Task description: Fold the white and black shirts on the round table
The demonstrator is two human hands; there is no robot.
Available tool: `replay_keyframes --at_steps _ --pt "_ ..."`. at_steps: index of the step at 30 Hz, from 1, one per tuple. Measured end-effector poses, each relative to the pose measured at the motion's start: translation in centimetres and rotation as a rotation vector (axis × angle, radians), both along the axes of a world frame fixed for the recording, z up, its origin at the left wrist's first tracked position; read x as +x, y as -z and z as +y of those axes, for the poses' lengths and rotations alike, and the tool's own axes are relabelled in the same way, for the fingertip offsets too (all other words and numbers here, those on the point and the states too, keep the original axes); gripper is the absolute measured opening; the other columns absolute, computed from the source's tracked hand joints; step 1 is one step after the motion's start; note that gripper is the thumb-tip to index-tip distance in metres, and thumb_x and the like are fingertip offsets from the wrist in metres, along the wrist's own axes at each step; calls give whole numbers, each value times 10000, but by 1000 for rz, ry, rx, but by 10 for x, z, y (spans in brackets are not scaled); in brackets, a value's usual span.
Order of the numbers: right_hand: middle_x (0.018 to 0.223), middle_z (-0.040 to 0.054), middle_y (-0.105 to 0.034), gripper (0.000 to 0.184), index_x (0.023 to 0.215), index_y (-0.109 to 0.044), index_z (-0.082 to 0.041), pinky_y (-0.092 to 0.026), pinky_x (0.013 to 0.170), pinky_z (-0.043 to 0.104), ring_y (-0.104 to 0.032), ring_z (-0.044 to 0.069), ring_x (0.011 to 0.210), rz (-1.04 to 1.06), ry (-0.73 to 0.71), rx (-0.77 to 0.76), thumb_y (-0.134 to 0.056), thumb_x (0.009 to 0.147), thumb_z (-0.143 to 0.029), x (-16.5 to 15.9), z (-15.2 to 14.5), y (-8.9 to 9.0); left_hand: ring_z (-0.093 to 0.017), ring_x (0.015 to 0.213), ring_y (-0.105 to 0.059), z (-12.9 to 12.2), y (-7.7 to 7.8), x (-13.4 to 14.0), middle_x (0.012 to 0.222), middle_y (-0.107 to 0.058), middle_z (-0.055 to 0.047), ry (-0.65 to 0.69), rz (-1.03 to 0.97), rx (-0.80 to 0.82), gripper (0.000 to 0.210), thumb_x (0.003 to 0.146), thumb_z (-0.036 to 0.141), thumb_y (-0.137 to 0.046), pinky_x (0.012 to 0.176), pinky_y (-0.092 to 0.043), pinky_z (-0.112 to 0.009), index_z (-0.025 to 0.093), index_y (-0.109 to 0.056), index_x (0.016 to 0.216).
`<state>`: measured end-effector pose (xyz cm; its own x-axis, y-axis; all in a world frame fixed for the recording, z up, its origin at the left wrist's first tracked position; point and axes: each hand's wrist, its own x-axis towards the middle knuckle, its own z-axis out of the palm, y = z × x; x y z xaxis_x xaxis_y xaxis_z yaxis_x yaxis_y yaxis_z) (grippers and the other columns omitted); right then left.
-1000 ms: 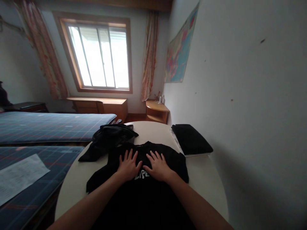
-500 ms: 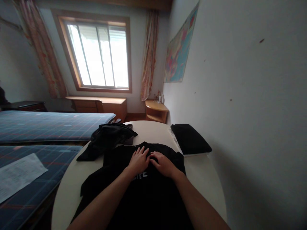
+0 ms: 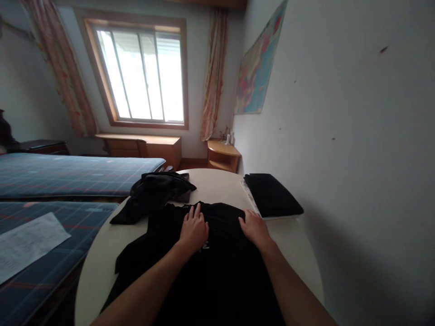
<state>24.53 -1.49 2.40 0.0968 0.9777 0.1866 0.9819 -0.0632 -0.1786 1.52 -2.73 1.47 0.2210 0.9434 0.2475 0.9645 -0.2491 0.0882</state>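
Note:
A black T-shirt with small pale lettering on its chest lies spread over a round cream table. My left hand rests flat on the shirt just below the collar, fingers stretched out and partly covering the lettering. Over at the shirt's right shoulder is my right hand, laid on the fabric with the thumb apart from the fingers. Its fingertips reach the cloth's edge. Creases run across the upper chest between both hands.
A crumpled dark garment lies at the table's back left. Folded black cloth sits on a pale flat item at the back right, near the wall. Two plaid mattresses stand left, the nearer bearing a paper sheet.
My right hand has moved rightward from the middle of the chest to the shirt's right shoulder. My left hand has shifted slightly left and down. The upper chest fabric shows more creases.

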Motion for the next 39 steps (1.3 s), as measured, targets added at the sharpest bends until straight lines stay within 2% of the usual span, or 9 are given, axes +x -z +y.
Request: replay_keyframes --at_steps 2,7,12,16,23,27,31,35,39 --pt "1275 144 -635 373 1268 -597 -153 -427 956 376 -571 277 1180 -50 47 3 -516 931 -289 -2 -5 -5 -294 1436 -313 0 2 -2 1584 -313 -114 48 -26 -3 477 923 308 -431 1126 -324 -421 107 -567 1333" --pt "1092 154 -700 228 1011 -682 -167 -426 866 402 -629 290 1053 -126 69 27 -490 933 -260 -3 -13 -20 -283 1366 -405 -1 -4 -3 1473 -483 -103 99 -117 5 442 936 304 -449 1128 -313 -427 181 -566 1344" --pt "916 135 -731 284 1126 -630 -160 -418 823 358 -680 244 871 -68 129 239 -441 971 -304 4 -10 -33 -244 1188 -533 -6 -13 5 1283 -606 -86 215 -189 37 382 976 364 -417 1063 -369 -392 227 -611 1274" --pt "975 99 -728 255 1083 -636 -205 -431 746 316 -682 240 871 9 107 377 -470 960 -355 13 -10 -39 -266 1284 -479 -5 -5 9 1382 -566 -79 250 -147 13 460 976 448 -415 1133 -283 -443 245 -545 1368" --pt "903 66 -723 320 1123 -661 -247 -445 652 291 -683 231 786 249 198 258 -599 822 -335 25 -14 -41 -280 1383 -393 -4 -1 9 1485 -479 -76 229 -125 -58 481 947 422 -442 1148 -271 -474 223 -538 1374" --pt "915 68 -715 330 1110 -656 -220 -486 751 324 -670 228 821 407 140 454 -594 810 -343 28 -14 -41 -278 1374 -404 -4 -2 9 1469 -493 -79 221 -138 -51 464 929 398 -464 1146 -279 -466 221 -557 1348" --pt "1063 101 -703 409 1200 -579 -185 -493 872 374 -646 231 912 555 -71 653 -561 844 -384 19 -14 -42 -276 1367 -411 -3 -2 10 1456 -503 -81 221 -159 -46 458 921 387 -480 1145 -281 -466 213 -556 1338" --pt "1276 106 -620 446 1274 -537 -208 -490 915 388 -627 227 976 577 -273 558 -536 848 -339 8 -14 -38 -260 1346 -430 -4 -4 10 1432 -522 -76 206 -181 -40 444 917 358 -492 1138 -290 -439 224 -545 1337" --pt "1243 87 -631 459 1282 -547 -216 -501 886 372 -633 193 857 536 -295 405 -537 835 -321 9 -11 -31 -252 1261 -491 -6 -8 11 1353 -571 -82 183 -182 -24 394 924 357 -492 1096 -330 -409 227 -582 1285"
